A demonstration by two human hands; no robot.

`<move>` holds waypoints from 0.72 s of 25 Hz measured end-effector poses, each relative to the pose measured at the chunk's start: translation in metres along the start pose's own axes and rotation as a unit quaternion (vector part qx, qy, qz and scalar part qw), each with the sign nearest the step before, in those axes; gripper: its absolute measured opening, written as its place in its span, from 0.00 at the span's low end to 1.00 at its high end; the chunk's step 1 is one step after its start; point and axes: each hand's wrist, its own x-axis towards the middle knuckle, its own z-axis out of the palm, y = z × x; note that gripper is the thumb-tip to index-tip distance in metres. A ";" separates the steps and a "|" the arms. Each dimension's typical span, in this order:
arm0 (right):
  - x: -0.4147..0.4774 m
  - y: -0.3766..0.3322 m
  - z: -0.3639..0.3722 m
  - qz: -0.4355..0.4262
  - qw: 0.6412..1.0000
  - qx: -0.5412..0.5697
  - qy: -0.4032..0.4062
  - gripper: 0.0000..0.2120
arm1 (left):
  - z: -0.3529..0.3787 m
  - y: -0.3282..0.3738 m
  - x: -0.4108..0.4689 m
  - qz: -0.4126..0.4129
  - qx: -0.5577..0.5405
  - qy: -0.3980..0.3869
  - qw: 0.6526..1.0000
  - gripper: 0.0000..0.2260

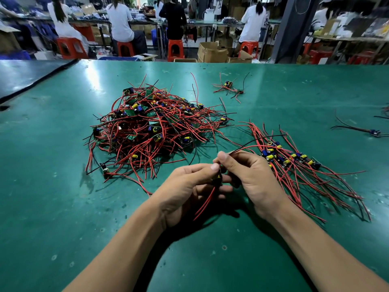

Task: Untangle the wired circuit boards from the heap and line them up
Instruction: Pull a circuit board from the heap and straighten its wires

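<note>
A tangled heap (pixel 151 125) of small circuit boards with red and black wires lies on the green table, ahead and left of my hands. To the right, a row of boards (pixel 290 159) lies side by side with wires fanned toward me. Between them, above the table, I hold one small circuit board (pixel 219 177). My left hand (pixel 189 190) pinches it from the left with thumb and fingers. My right hand (pixel 250 175) pinches its wires, which arc up and right; a red wire hangs down below my hands. Most of the board is hidden by my fingers.
The green table (pixel 63 207) stretches wide. A small cluster of wired boards (pixel 229 86) lies at the far middle right, and a stray wired board (pixel 374 131) near the right edge. Beyond the far edge, several people sit on red stools at benches.
</note>
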 end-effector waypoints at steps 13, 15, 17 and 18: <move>0.001 -0.003 -0.009 0.051 0.998 -0.039 0.006 0.17 | -0.002 -0.004 0.000 0.061 0.178 0.024 0.982 0.04; 0.002 -0.002 -0.011 0.060 0.998 -0.031 0.013 0.17 | -0.002 -0.004 0.001 0.057 0.171 0.028 0.983 0.03; 0.002 -0.001 -0.011 0.069 0.997 -0.011 0.011 0.17 | 0.000 -0.005 0.002 0.050 0.165 0.035 0.984 0.05; 0.002 -0.001 -0.011 0.071 0.997 -0.008 0.010 0.17 | 0.001 -0.005 0.003 0.050 0.166 0.039 0.984 0.06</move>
